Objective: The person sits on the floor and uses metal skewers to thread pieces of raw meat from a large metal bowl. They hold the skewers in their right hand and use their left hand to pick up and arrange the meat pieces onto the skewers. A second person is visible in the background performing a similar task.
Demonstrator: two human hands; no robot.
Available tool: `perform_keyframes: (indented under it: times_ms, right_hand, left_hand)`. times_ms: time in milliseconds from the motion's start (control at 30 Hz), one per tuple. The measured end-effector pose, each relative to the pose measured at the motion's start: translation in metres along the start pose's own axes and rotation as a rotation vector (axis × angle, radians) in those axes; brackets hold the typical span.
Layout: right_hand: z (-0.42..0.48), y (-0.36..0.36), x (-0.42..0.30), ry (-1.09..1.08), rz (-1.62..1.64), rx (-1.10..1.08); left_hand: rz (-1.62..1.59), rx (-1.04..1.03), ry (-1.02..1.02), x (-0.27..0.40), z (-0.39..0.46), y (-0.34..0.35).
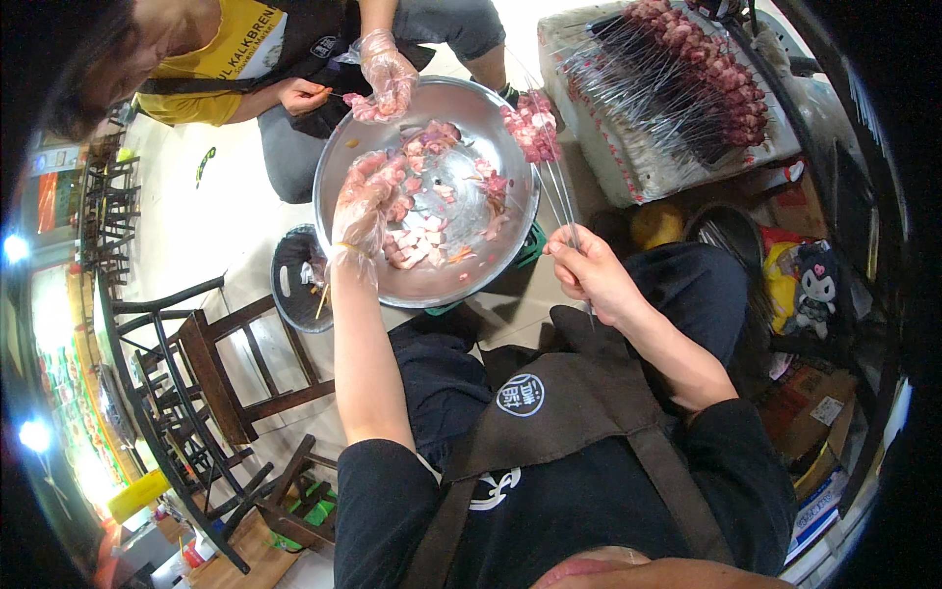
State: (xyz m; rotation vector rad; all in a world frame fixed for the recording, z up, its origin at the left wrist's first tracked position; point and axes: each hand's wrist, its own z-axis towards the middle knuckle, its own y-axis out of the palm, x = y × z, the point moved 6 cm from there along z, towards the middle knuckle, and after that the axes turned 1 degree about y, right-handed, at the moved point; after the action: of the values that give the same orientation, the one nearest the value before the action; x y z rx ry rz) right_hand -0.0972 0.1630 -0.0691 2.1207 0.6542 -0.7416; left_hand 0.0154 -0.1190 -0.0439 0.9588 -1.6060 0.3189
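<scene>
My right hand (585, 269) grips the bare lower ends of several thin metal skewers (561, 195). Chunks of raw meat (531, 129) are threaded on their upper parts, just off the right rim of a wide metal bowl (508, 243). Inside that bowl's left side is my left hand (368, 195), in a clear plastic glove banded at the wrist. Its fingers curl around raw meat pieces (401, 206), partly hidden by the glove. Pale cubes (416, 244), redder meat and onion-like slivers lie scattered over the bowl's bottom.
Across the bowl, another person's gloved hand (386, 77) holds meat on a skewer, their bare hand (303, 96) at its end. Many loaded skewers lie piled on a white foam box (589, 140). A waste bin (294, 294) and wooden chair (221, 375) stand left; cardboard boxes (809, 412) right.
</scene>
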Motion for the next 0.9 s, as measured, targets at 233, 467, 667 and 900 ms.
perform_keyframes:
  times_ms: [233,467,667,900]
  right_hand:
    - [0.000,0.007,0.002,0.023,0.005,-0.060]
    - [-0.001,0.014,0.002,0.037,-0.004,-0.122]
    - [0.001,0.013,0.006,0.032,-0.022,-0.119]
    - [0.002,0.011,0.007,-0.001,-0.044,-0.081]
  left_hand:
    - [-0.068,0.046,0.006,-0.013,0.005,-0.020]
    - [-0.298,-0.102,-0.149,-0.004,0.000,0.005]
    - [-0.072,0.004,-0.069,-0.012,0.010,-0.019]
    - [-0.153,-0.042,-0.096,-0.013,0.005,-0.005]
